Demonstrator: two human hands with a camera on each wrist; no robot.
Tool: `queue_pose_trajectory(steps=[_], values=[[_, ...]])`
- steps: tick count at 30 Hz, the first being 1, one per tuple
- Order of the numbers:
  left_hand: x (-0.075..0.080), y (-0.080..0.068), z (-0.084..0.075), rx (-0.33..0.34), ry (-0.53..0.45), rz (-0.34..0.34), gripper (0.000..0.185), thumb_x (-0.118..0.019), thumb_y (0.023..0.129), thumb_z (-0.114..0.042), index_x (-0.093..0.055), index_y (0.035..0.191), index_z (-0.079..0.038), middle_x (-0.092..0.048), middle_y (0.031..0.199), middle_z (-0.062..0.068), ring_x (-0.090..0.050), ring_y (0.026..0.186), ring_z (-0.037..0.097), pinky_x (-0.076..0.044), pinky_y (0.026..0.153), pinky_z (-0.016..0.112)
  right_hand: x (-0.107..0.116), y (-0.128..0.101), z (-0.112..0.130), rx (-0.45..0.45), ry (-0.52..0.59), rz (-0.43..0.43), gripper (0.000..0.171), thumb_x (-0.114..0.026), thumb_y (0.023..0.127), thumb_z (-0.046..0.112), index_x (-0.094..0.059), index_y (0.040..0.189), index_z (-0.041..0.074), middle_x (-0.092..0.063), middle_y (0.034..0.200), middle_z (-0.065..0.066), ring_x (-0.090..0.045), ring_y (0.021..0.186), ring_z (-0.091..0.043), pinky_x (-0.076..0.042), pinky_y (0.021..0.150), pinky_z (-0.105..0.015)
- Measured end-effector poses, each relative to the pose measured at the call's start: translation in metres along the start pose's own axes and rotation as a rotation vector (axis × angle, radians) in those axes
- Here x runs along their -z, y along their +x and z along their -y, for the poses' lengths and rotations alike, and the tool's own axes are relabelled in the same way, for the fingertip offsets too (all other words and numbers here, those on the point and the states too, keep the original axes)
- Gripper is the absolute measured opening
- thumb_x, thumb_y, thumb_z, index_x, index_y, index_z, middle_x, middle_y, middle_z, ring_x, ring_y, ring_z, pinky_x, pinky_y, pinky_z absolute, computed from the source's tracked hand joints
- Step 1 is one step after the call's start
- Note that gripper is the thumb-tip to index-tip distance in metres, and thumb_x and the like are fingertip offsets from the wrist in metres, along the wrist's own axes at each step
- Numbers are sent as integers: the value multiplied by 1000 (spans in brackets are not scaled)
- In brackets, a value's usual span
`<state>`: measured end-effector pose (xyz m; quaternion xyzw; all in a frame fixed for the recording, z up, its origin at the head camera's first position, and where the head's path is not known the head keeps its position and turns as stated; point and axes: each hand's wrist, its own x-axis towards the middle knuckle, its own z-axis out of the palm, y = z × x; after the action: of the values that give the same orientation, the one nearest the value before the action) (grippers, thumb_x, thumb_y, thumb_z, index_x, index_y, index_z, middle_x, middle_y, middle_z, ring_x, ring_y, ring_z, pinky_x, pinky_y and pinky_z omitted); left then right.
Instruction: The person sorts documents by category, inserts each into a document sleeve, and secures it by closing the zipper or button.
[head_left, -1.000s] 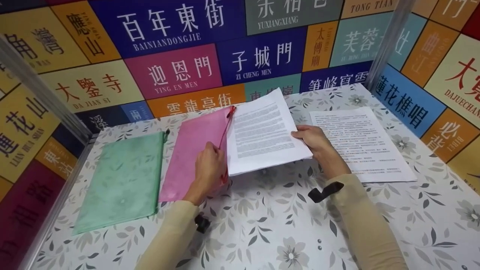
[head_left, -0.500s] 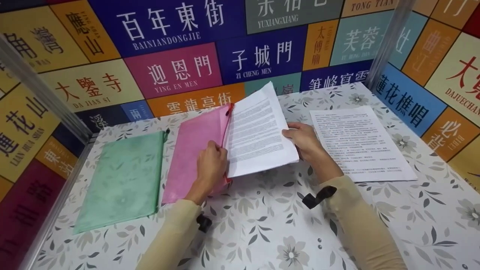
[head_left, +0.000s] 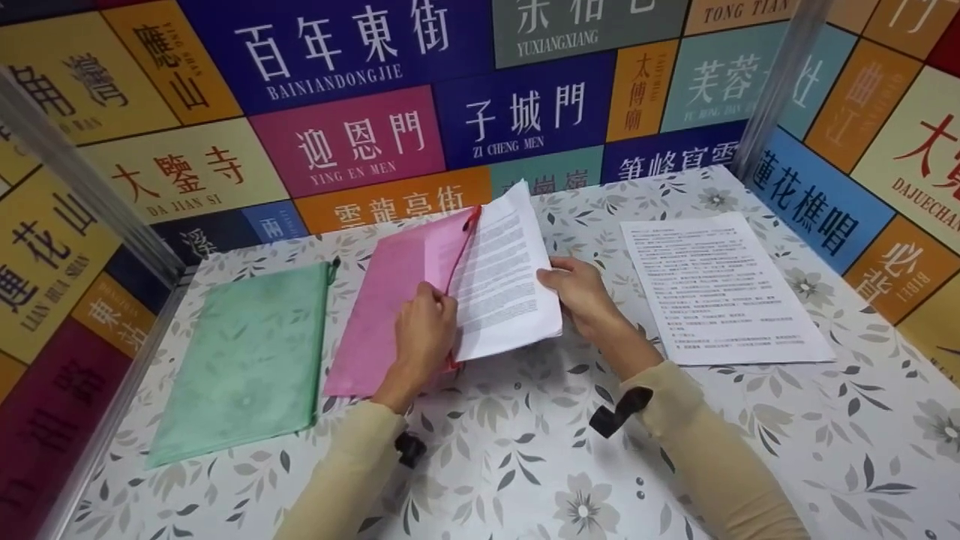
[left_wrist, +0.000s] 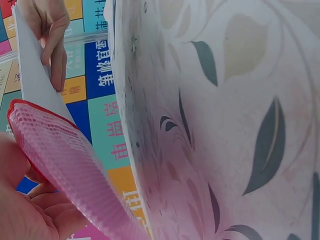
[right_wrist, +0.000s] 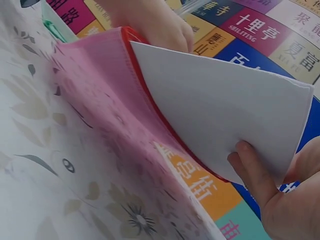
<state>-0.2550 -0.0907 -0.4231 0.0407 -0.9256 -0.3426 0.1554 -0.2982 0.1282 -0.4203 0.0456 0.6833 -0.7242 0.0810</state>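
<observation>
A pink mesh zipper pouch (head_left: pixel 390 300) with a red zipper edge lies left of centre, its mouth facing right. My left hand (head_left: pixel 424 330) pinches the upper side of that mouth; in the left wrist view the thumb and fingers grip the red edge (left_wrist: pixel 35 165). A stack of printed paper (head_left: pixel 506 277) sits partway inside the pouch, tilted and slightly bowed. On the stack's right edge my right hand (head_left: pixel 581 296) holds with the thumb on top. From the right wrist view, fingers (right_wrist: pixel 250 170) lie against the blank underside of the paper (right_wrist: pixel 215 105).
A green zipper pouch (head_left: pixel 244 364) lies flat at the left. Another printed paper stack (head_left: pixel 727 292) lies at the right of the flower-patterned table (head_left: pixel 525 450). Panels with coloured lettering (head_left: pixel 337 142) stand behind and at both sides.
My right hand has moved left with the paper stack, and more of it is now inside the pink pouch. The left hand stays at the pouch's mouth.
</observation>
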Motion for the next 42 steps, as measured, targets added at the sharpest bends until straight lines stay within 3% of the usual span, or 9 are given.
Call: queue_pose_trajectory(steps=[4,12,20,26,33,37,42], values=[[-2,-3,1,-11,0,-19,14,-54,95,-14,-62,96,-3,-71,84,18,-67,78,33,-54,76,50,-7,0,-5,7,-4,-20,42,-54,101,12,-49,139,-5,-64,121,-19,-66,88,-11,-54,74,-23],[-8,-6,0,-41,33,-59,13,-55,94,-14,-61,91,-3,-70,79,20,-68,76,37,-54,73,51,-19,-2,-11,17,91,-112,43,-55,100,8,-48,140,-5,-63,124,-25,-67,86,-15,-55,70,-24],[-10,-8,-6,-39,21,-22,14,-53,96,-14,-61,94,-3,-71,82,20,-68,76,35,-55,73,49,-29,-7,-14,93,0,-156,38,-54,99,5,-51,137,-2,-66,124,-27,-69,91,-22,-55,72,-25],[-10,-9,-9,-40,17,-8,13,-53,96,-14,-60,93,-3,-71,83,19,-67,76,33,-55,73,49,-34,-9,-16,113,-69,-109,40,-57,99,8,-50,138,0,-65,126,-27,-69,100,-25,-54,76,-26],[-9,-10,-8,-35,21,0,13,-52,96,-14,-60,95,-3,-71,84,20,-68,76,36,-55,72,51,-38,-13,-19,99,-104,42,53,-61,98,7,-41,146,1,-62,132,-29,-70,102,-26,-56,78,-26],[-7,-10,-6,-36,9,-10,13,-53,96,-15,-60,95,-4,-71,83,19,-68,75,35,-55,70,50,-36,-13,-16,33,-44,105,48,-57,101,12,-43,146,0,-63,131,-25,-70,101,-21,-57,79,-27],[-4,-11,-3,-27,-10,-21,12,-53,95,-14,-61,94,-5,-70,78,16,-67,74,33,-54,71,49,-27,-13,-10,-58,74,107,38,-57,102,16,-55,135,-3,-65,112,-10,-69,93,-18,-60,78,-32]])
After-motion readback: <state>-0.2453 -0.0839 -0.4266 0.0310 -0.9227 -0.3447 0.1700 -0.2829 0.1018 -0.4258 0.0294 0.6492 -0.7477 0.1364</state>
